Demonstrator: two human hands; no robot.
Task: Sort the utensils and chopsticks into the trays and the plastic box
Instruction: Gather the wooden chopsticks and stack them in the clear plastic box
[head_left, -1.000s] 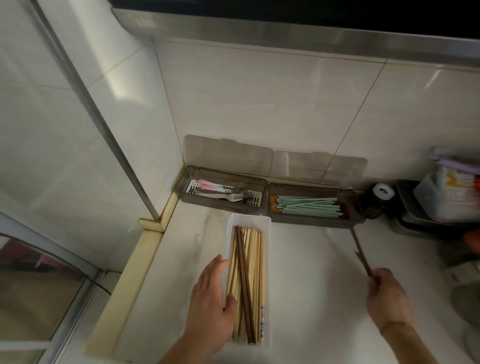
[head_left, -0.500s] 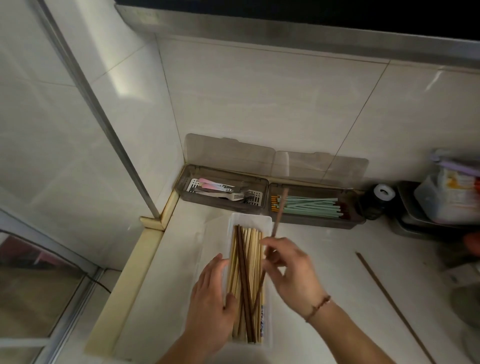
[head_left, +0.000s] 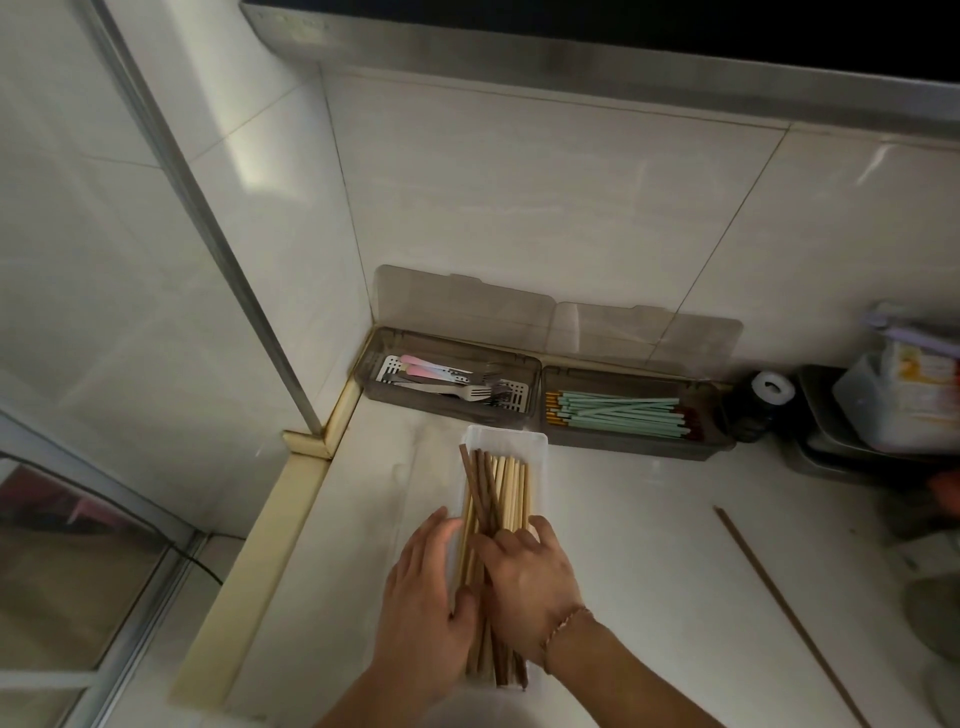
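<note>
A clear plastic box (head_left: 506, 434) lies lengthwise on the white counter, holding several pale and dark brown chopsticks (head_left: 506, 488). My left hand (head_left: 426, 597) rests along the box's left side, its thumb over the sticks. My right hand (head_left: 530, 582) presses its bent fingers down on the chopsticks in the box. One dark brown chopstick (head_left: 784, 608) lies loose on the counter to the right. At the wall, the left grey tray (head_left: 415, 402) holds forks and pink-handled utensils (head_left: 467, 389). The right grey tray (head_left: 623, 441) holds mint-green chopsticks (head_left: 618, 410).
A black jar with a white lid (head_left: 769, 395) stands right of the trays. A metal tray with a plastic container (head_left: 893, 400) sits at the far right. Tiled walls close the back and left. A beige trim (head_left: 260, 571) marks the counter's left edge.
My right hand carried a dark chopstick from the right to the box and now presses on the bundle there. A second dark chopstick stays on the counter. My left hand barely moved.
</note>
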